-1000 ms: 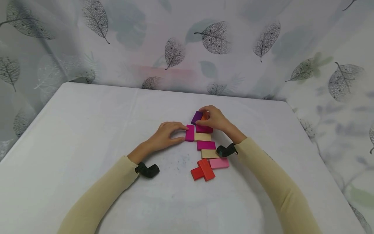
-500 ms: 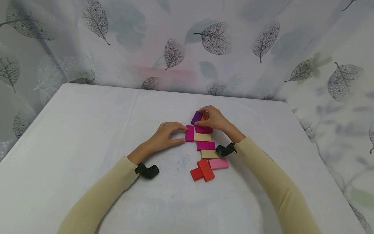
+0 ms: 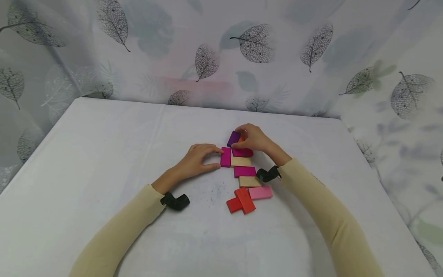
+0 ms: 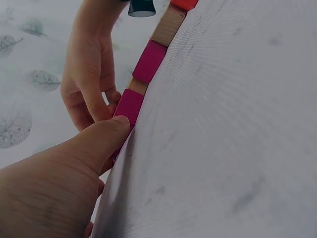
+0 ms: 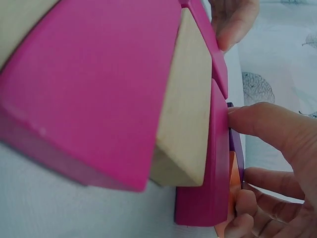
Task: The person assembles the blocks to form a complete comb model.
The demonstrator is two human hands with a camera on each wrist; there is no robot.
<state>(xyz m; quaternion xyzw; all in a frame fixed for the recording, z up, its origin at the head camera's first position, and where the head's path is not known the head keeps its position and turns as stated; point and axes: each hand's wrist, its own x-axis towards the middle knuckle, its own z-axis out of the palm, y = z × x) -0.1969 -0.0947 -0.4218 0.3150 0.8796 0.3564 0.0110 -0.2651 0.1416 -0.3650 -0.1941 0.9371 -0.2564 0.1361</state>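
Observation:
In the head view my left hand [image 3: 196, 161] is at the left of a magenta wooden block [image 3: 225, 157], fingertip near its far end and thumb near its close end. The left wrist view has the thumb [image 4: 121, 120] pressed on that block. My right hand [image 3: 255, 137] pinches a purple block [image 3: 233, 138] at the far end of the row, thumb at its near end and index finger at its far end. An orange block [image 5: 234, 181] lies beside the purple one, partly hidden by curled fingers. Just nearer is another magenta block [image 3: 242, 152].
Running toward me on the white table [image 3: 166, 238] are a cream block [image 3: 240, 161], a magenta block [image 3: 244, 171], a second cream block [image 3: 249, 181], and a pink block [image 3: 260, 192]. Two red blocks [image 3: 244, 201] overlap at the near end. A leaf-print curtain [image 3: 145, 69] stands behind.

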